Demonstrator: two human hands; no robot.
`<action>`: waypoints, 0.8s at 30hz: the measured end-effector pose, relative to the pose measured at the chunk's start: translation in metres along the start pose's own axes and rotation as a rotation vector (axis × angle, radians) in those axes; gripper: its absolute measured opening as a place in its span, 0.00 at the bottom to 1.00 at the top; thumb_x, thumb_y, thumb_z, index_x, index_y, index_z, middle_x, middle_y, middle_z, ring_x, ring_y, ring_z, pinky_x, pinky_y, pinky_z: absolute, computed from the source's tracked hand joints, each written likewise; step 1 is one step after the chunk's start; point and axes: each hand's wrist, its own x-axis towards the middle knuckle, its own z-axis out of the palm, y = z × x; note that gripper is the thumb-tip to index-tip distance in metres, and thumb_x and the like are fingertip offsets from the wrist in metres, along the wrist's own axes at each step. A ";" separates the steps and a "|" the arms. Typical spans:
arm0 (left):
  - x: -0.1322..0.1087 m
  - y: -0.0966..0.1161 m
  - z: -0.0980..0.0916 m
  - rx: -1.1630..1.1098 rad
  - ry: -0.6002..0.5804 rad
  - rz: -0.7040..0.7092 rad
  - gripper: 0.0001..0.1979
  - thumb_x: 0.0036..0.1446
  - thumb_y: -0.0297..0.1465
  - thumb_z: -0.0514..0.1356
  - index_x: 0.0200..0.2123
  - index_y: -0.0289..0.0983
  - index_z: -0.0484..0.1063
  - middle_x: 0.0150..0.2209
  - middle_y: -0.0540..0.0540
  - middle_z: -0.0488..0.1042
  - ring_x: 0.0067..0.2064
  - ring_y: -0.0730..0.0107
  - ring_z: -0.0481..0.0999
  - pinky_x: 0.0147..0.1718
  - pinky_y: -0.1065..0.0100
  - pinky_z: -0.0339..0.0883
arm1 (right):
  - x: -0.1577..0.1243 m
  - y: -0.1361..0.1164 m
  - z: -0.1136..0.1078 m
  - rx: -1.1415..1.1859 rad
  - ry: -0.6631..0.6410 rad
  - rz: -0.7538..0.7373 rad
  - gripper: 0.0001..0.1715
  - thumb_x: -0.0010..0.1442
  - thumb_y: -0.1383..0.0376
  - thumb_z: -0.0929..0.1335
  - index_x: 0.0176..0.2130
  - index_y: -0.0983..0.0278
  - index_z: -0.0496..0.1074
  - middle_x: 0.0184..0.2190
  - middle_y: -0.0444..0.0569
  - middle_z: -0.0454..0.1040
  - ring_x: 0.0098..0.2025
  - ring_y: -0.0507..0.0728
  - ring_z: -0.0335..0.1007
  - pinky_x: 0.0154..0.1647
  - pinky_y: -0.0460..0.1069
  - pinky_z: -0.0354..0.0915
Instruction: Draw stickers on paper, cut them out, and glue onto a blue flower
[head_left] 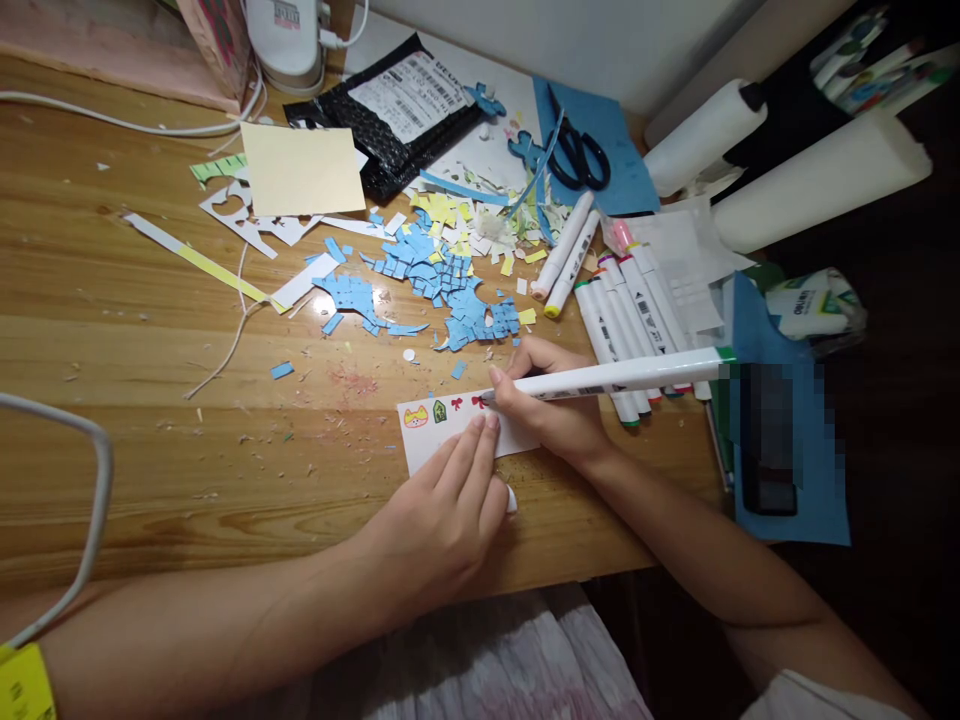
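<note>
A small white card (pixel 435 430) lies near the wooden desk's (pixel 150 330) front edge, with small coloured drawings along its top: a yellow one, a green one and red marks. My left hand (pixel 450 505) lies on the card with its fingers stretched flat, pressing it down. My right hand (pixel 551 400) grips a white marker (pixel 622 375) with a green end cap. The marker's tip touches the card by the red marks.
Blue and yellow paper scraps (pixel 435 275) litter the desk's middle. A row of white markers (pixel 622 310) lies right of my hands. Scissors (pixel 577 155) rest on blue paper at the back. White rolls (pixel 817 180), a cream card (pixel 304 168) and a black mailing bag (pixel 397 110) are there too.
</note>
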 end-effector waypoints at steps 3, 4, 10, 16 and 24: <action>0.000 0.000 0.000 0.004 0.004 0.005 0.11 0.57 0.30 0.52 0.35 0.25 0.66 0.51 0.23 0.66 0.54 0.46 0.66 0.50 0.58 0.65 | 0.000 -0.001 0.000 0.016 -0.014 -0.001 0.18 0.54 0.65 0.68 0.19 0.62 0.57 0.16 0.38 0.60 0.18 0.48 0.54 0.18 0.45 0.50; 0.000 0.001 0.001 0.006 0.003 0.007 0.11 0.57 0.30 0.52 0.35 0.25 0.66 0.51 0.23 0.66 0.54 0.46 0.66 0.50 0.58 0.65 | 0.001 -0.001 0.000 0.023 -0.017 0.000 0.18 0.54 0.64 0.68 0.19 0.63 0.57 0.16 0.38 0.61 0.18 0.48 0.54 0.18 0.45 0.50; 0.000 0.001 0.000 0.009 -0.002 0.004 0.11 0.57 0.30 0.52 0.35 0.26 0.66 0.51 0.23 0.66 0.54 0.46 0.66 0.51 0.58 0.65 | 0.001 -0.001 0.000 0.023 -0.042 0.018 0.17 0.53 0.63 0.69 0.20 0.63 0.59 0.17 0.39 0.62 0.19 0.48 0.55 0.18 0.45 0.51; -0.001 0.000 0.000 0.007 -0.007 0.004 0.11 0.57 0.30 0.52 0.35 0.26 0.66 0.51 0.22 0.66 0.55 0.45 0.65 0.51 0.57 0.64 | 0.001 0.000 0.000 0.001 -0.037 -0.009 0.16 0.52 0.63 0.70 0.20 0.63 0.61 0.17 0.38 0.63 0.19 0.47 0.56 0.18 0.44 0.52; 0.000 0.000 0.000 0.009 -0.005 0.008 0.10 0.57 0.29 0.50 0.34 0.26 0.66 0.51 0.23 0.66 0.55 0.46 0.65 0.50 0.58 0.65 | 0.001 -0.002 0.000 -0.014 -0.051 0.003 0.17 0.52 0.61 0.70 0.19 0.64 0.61 0.17 0.39 0.64 0.19 0.48 0.57 0.18 0.44 0.51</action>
